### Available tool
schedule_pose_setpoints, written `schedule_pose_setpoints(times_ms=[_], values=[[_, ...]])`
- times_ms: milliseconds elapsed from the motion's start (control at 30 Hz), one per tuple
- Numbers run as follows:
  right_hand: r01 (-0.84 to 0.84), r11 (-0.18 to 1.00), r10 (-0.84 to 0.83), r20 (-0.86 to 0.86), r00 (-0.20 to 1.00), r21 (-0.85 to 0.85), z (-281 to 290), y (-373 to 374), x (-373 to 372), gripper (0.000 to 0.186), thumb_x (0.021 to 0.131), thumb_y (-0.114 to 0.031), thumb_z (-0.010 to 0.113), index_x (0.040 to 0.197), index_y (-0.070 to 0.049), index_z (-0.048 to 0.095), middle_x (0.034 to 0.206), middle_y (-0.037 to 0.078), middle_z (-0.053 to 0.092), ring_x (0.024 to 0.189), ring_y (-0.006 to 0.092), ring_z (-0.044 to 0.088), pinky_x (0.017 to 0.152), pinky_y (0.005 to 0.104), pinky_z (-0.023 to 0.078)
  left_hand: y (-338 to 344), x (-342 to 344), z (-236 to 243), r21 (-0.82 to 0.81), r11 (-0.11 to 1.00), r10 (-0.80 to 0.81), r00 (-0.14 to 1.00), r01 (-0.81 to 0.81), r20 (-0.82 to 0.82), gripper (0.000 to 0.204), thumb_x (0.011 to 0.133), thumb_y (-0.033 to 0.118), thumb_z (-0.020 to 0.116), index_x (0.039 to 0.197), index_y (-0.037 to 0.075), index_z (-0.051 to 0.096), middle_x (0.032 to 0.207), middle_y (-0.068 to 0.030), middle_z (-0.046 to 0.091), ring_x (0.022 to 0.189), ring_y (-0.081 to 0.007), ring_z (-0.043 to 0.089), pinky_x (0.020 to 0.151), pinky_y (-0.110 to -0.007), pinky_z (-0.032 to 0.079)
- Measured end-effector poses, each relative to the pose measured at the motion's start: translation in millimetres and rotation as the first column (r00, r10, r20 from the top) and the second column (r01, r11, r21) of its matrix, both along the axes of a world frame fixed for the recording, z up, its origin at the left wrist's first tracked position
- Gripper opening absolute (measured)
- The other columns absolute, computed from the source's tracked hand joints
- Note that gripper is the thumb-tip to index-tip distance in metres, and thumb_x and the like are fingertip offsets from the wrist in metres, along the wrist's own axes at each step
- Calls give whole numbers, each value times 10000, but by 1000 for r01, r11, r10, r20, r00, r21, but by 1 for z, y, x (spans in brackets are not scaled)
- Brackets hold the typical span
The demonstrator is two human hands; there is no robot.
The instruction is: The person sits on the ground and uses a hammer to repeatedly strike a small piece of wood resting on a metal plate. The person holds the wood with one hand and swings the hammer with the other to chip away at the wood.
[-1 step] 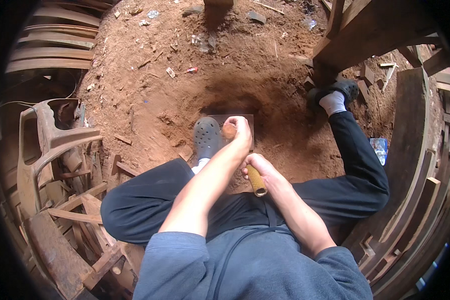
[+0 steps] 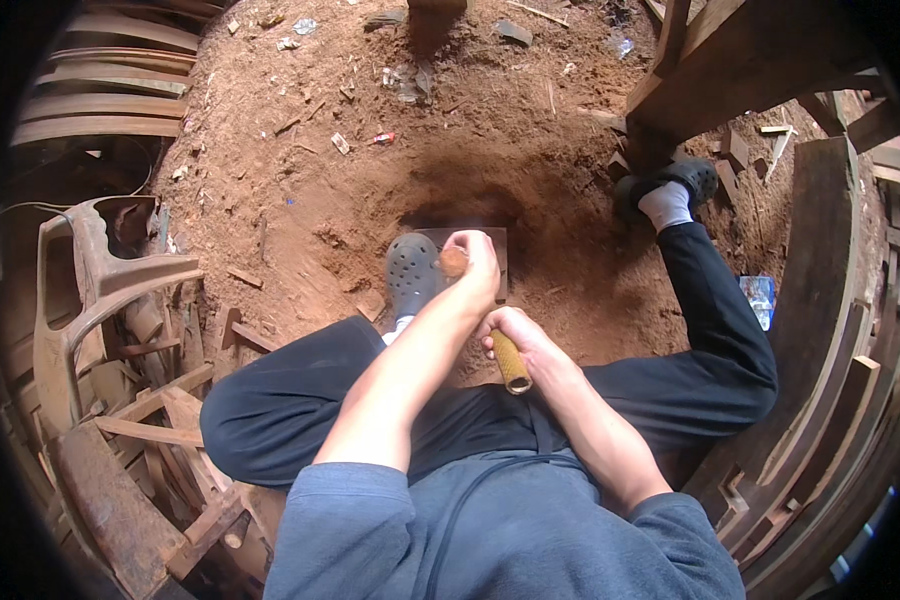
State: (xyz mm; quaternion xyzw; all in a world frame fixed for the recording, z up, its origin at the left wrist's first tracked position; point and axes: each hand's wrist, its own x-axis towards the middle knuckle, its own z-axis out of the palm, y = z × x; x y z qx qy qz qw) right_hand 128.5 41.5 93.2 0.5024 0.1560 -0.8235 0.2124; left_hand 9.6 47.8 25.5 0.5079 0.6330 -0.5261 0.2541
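the left hand (image 2: pixel 477 262) is gripping a round knob (image 2: pixel 453 263) above a board (image 2: pixel 501 252) right of the grey shoe (image 2: pixel 410 270); the right hand (image 2: pixel 520 331), nearer, is holding a yellow handle (image 2: pixel 511 364). work is seemingly under way; what remains isn't showing.

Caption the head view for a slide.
Left hand holds a rounded brown piece; right hand grips a yellow tubular handle.

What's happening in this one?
A seated person's right hand grips a yellow textured handle. Their left hand curls around a round-ended brown piece, its details blurred, above a flat board on the reddish-brown ground. A grey clog is beside the left hand.
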Motion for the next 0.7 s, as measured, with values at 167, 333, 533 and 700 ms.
schedule_pose_setpoints(times_ms=[167, 333, 533, 700], values=[[-12, 999, 12, -15, 1000, -33, 4, 7, -2, 206, 604, 51, 577, 804, 21, 540, 591, 57, 508, 425, 133, 498, 375, 274, 434, 5, -32, -2, 86, 976, 190, 973, -202, 130, 206, 777, 257, 666, 926, 121, 702, 860, 28, 667, 742, -165, 632, 544, -381, 483], [-16, 1000, 16, -39, 999, 0, 2, 19, -5, 205, 600, 60, 566, 800, 26, 537, 588, 61, 508, 421, 130, 494, 368, 263, 421, 14, -60, 0, 66, 982, 165, 970, -180, 180, 205, 769, 178, 671, 961, 123, 717, 884, 47, 677, 753, -166, 645, 433, -355, 428], [33, 998, -35, -39, 999, -60, 1, 24, -7, 210, 614, 52, 560, 821, 29, 536, 591, 61, 514, 410, 127, 483, 370, 250, 424, -6, -35, 5, 176, 970, 159, 985, -169, 68, 131, 755, 160, 673, 865, 112, 725, 789, 11, 684, 668, -189, 644, 442, -390, 460], [-61, 998, 62, -42, 997, 12, 9, 11, -8, 181, 623, 56, 552, 796, 12, 523, 593, 56, 515, 413, 129, 497, 365, 275, 427, -15, -29, 18, 160, 930, 333, 943, -331, 12, 141, 754, 181, 690, 869, 102, 713, 809, -7, 680, 680, -195, 640, 489, -399, 478]])
